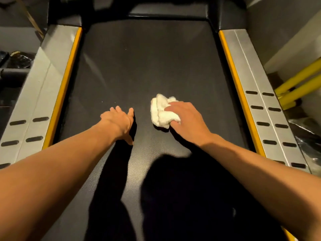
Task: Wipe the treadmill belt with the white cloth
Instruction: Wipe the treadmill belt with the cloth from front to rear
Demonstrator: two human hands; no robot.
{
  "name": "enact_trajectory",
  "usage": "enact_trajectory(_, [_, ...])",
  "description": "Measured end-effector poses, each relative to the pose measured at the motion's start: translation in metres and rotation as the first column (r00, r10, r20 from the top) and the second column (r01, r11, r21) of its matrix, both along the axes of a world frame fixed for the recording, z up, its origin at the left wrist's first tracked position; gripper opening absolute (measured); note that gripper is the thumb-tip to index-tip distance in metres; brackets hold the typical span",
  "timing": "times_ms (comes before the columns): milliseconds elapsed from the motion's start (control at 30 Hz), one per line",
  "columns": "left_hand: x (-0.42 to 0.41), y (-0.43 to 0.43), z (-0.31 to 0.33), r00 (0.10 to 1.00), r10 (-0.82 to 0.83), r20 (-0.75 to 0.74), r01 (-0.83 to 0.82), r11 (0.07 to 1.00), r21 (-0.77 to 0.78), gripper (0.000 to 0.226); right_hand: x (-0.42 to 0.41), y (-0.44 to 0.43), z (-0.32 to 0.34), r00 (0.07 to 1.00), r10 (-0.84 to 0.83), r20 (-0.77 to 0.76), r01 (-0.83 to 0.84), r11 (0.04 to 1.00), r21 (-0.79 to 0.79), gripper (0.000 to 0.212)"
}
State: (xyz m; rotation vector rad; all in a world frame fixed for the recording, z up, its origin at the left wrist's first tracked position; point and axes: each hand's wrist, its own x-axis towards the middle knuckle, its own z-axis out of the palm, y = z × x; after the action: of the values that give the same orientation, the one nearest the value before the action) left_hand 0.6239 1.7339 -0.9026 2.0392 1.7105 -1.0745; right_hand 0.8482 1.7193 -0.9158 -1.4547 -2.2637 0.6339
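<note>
– On the belt, a little right of centre, the right hand [186,120] has the grip I care about. Its fingers are curled over the white cloth [160,115] and the thumb is tucked at the cloth's near edge. The cloth is bunched into a lump and pressed down on the treadmill belt [147,58].

– How much of the cloth can you see?

– Most of it. It bulges out to the left and to the far side of the fingers, and the rest is under the palm.

– And the other grip?

– Holding nothing. I read the left hand [119,122] as spread, with the fingers straight and pointing away and the thumb turned back toward me. It sits left of the cloth, apart from it, low over the belt. From my feed I cannot tell whether the palm touches the surface.

– What lies around them?

– Dark, textured belt all the way up, with the shadows of both forearms on the near part. A left yellow strip [63,87] and a right yellow strip [239,87] border the long edges. Outside those run the left silver rail [38,94] and the right silver rail [248,66], each with rows of dark slots. A black cover [166,9] crosses the far end of the belt. Past the right rail, two yellow bars [298,82] slant upward.
</note>
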Motion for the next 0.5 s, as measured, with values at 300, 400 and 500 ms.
enact_trajectory(300, [0.018, 0.005, -0.005, 0.986, -0.013, 0.167, 0.024, 0.997, -0.067, 0.137, 0.02, -0.047, -0.005, 0.979, 0.16, 0.124, -0.132, 0.97, -0.204, 0.038])
enact_trajectory(400, [0.019, 0.004, -0.006, 0.984, -0.012, 0.18, 0.021, 0.998, -0.051, 0.138, 0.035, -0.025, -0.007, 0.997, -0.079, 0.025, 0.079, 0.997, 0.005, 0.031])
enact_trajectory(500, [0.017, 0.003, -0.006, 0.981, -0.004, 0.194, 0.013, 0.999, -0.047, 0.138, 0.052, -0.009, -0.007, 0.97, -0.206, 0.132, 0.211, 0.977, -0.025, 0.026])
